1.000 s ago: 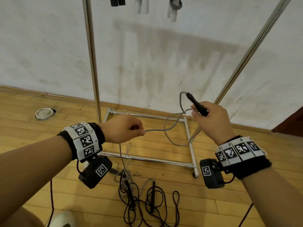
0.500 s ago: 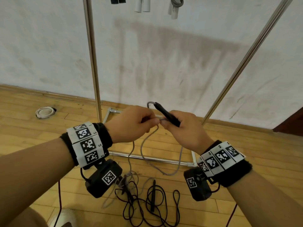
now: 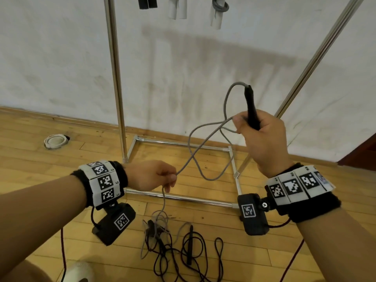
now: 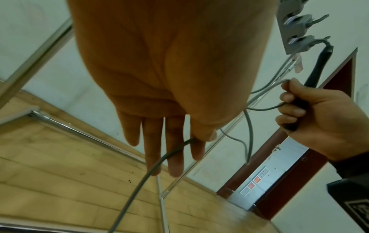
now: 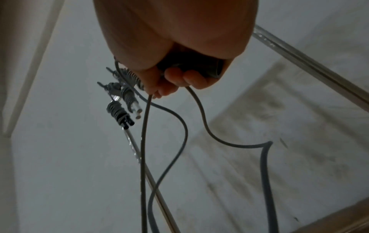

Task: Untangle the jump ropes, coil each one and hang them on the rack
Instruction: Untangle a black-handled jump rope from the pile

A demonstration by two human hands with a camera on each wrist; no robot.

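My right hand (image 3: 262, 135) grips the black handle (image 3: 251, 107) of a grey jump rope (image 3: 205, 135), upright, with loops of the cord caught under its fingers (image 5: 179, 82). My left hand (image 3: 160, 176) is lower and to the left and pinches the same grey cord (image 4: 171, 152) between thumb and forefinger. From there the cord drops to a tangle (image 3: 158, 231) on the floor with a black rope (image 3: 193, 253). The metal rack (image 3: 115, 78) stands ahead, with coiled ropes (image 3: 217, 9) hanging at its top.
The rack's base frame (image 3: 183, 197) lies on the wooden floor just beyond the tangle. A slanted pole (image 3: 317, 58) rises at the right. A white coil (image 3: 56, 141) lies by the wall at the left. A dark red door (image 3: 358, 151) is at far right.
The hands met half a second ago. Since then the right hand has gone up and right with the handle, and the left has dropped down and left along the cord.
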